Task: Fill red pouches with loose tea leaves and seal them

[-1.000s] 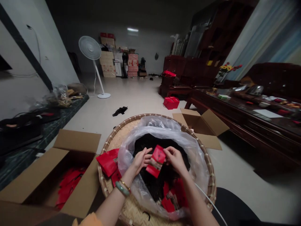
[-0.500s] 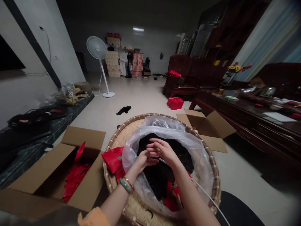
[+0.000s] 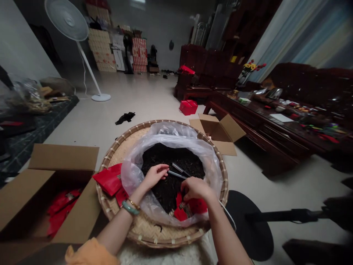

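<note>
A clear plastic bag [image 3: 128, 175] of dark, loose, leaf-like material [image 3: 162, 193] stands open in a round woven bamboo tray [image 3: 110, 151]. Over the dark material hovers my left hand [image 3: 156, 176], fingers loosely curved and apart, holding nothing I can see. Its fingertips are close to two slim silver-grey metal pieces [image 3: 178, 175], perhaps one pair of tongs, lying on the material. My right hand [image 3: 196, 188] reaches down at the bag's near right side, fingers curled onto a red packet [image 3: 181, 210]. Its palm side is partly hidden. More red packets [image 3: 111, 179] lie at the tray's left edge.
An open cardboard box [image 3: 64, 156] holding red packets is at left; another open box [image 3: 224, 132] sits beyond the tray. A black round base with a pole [image 3: 248, 228] stands at right. A white fan [image 3: 95, 79], red box [image 3: 188, 107] and dark wooden table [image 3: 264, 129] are farther off.
My hands have moved apart. The right one went down and toward me to the red packets; the left drew back slightly, uncovering the metal pieces. The view has turned right and tilted down.
</note>
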Motion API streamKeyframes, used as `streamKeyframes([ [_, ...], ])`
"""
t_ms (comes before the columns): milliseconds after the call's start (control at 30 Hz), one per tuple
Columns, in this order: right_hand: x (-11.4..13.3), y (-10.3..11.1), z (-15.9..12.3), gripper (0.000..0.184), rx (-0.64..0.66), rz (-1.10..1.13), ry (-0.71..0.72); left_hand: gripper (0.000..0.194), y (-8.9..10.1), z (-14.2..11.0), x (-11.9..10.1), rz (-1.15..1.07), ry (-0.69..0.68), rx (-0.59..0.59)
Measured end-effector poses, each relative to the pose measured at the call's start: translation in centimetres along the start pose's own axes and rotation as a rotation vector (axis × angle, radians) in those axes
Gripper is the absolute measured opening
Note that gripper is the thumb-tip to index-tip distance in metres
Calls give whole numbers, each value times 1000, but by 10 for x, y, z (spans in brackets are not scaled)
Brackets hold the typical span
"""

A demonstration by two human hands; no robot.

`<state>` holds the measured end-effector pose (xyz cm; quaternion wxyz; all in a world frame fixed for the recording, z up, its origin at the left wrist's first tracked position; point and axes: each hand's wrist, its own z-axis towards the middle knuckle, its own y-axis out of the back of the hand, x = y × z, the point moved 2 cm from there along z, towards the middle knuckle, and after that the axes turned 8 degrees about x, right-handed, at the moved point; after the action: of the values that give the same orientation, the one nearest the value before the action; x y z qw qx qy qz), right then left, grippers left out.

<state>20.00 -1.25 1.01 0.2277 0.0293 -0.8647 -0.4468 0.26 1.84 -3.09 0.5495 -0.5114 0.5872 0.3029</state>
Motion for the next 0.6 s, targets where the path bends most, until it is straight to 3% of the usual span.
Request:
streamKeyframes([
  [200, -5, -6, -6, 48, 34, -123, -53, 32, 1, -2, -3, -17, 31, 3],
  [300, -10, -9, -11, 43, 58, -119, -40, 34, 1, -2, -3, -30, 41, -2],
  [433, -15, -9, -11, 16, 97, 46, 129, 35, 1, -2, -4, -19, 49, 0],
  [600, -11, 3, 9, 18, 105, 206, 330, 33, -4, -6, -6, 130, 17, 80],
])
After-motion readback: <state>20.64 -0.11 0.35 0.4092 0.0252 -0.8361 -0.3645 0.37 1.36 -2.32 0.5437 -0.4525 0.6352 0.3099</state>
